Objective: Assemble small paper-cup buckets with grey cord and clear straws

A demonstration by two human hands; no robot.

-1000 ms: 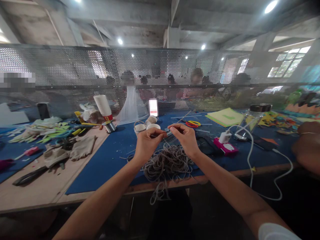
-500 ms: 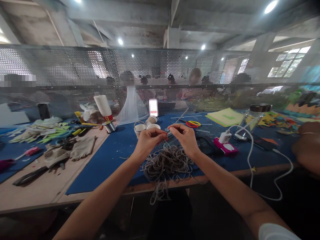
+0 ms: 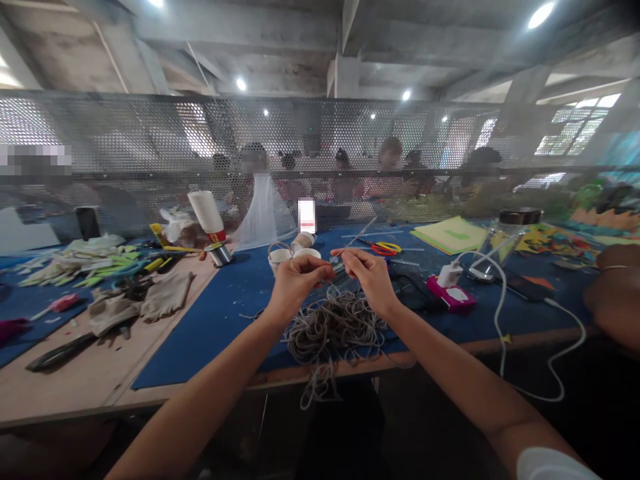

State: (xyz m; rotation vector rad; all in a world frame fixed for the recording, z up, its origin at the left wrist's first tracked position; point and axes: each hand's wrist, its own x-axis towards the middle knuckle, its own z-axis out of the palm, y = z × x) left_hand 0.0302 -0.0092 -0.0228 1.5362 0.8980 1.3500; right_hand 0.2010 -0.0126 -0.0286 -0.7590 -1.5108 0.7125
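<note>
My left hand (image 3: 301,273) is closed in a pinch above a heap of grey cord (image 3: 335,327); what lies between its fingertips is too small to make out. Close beside it, my right hand (image 3: 369,270) pinches a thin pale strand (image 3: 364,231), which slants up and to the right past the fingers. The fingertips of both hands are a short gap apart. Loops of the cord hang over the table's front edge. Just behind my left hand stand white cups, one a small basket-like cup (image 3: 279,258) with a handle.
Scissors (image 3: 386,249) with red and yellow handles lie beyond my right hand. To the right are a magenta power block (image 3: 451,293), a white cable and a glass jar (image 3: 500,243). Gloves (image 3: 167,295) and stacked paper cups (image 3: 206,212) are at left. Another person's arm (image 3: 615,293) rests at right.
My right fingers have shifted slightly and curled more around the strand. A small bluish glint at the fingertips has gone from sight. My left hand is nearly unmoved.
</note>
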